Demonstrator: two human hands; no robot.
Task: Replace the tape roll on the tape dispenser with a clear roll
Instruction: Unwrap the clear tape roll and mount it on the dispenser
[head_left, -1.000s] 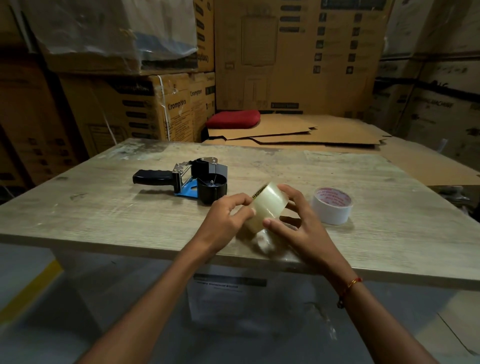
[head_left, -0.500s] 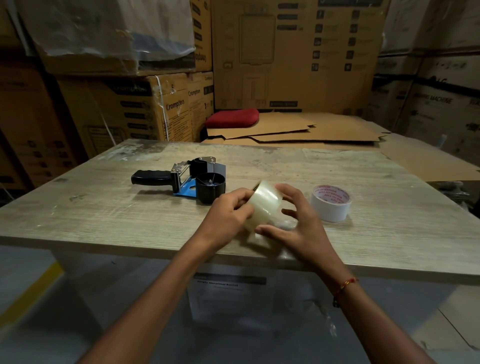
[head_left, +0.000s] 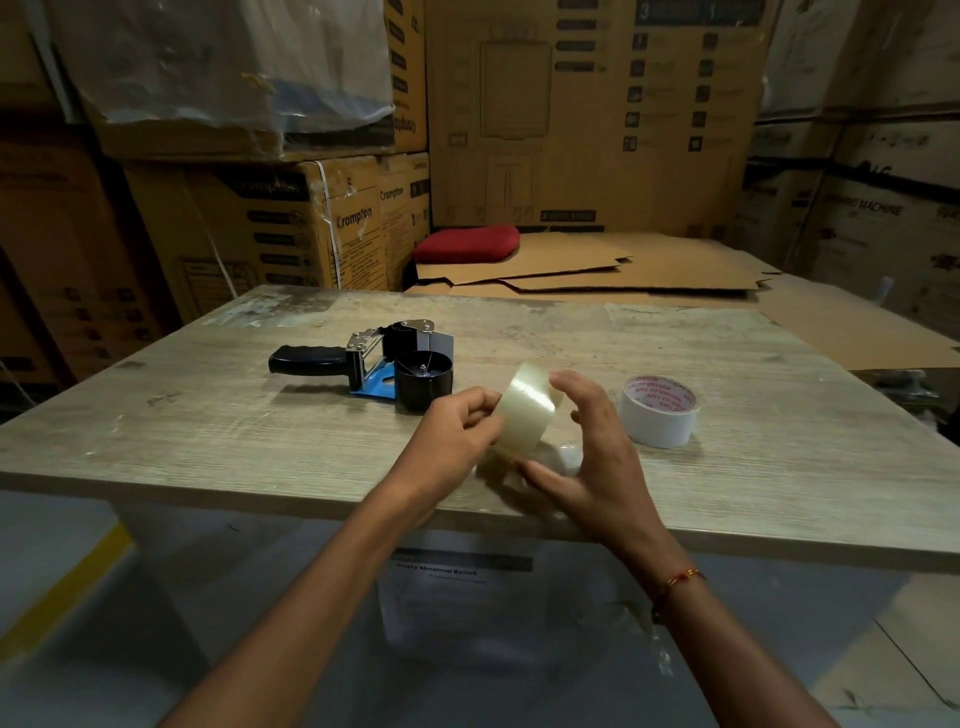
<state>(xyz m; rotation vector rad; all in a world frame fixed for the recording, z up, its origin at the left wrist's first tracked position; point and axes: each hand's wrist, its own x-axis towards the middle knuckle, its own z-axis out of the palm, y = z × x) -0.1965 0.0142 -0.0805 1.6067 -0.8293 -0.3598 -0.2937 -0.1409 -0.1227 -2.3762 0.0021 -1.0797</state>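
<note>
Hands (head_left: 524, 441) around clear roll (head_left: 527, 408) (tilted)

Tape dispenser (head_left: 387, 366) on table (head_left: 208, 431), left of centre. White tape roll (head_left: 658, 410) lies right. Between them, nearer the front edge, clear tape roll (head_left: 527, 408) between left hand (head_left: 454, 436) and right hand (head_left: 597, 457).
</note>
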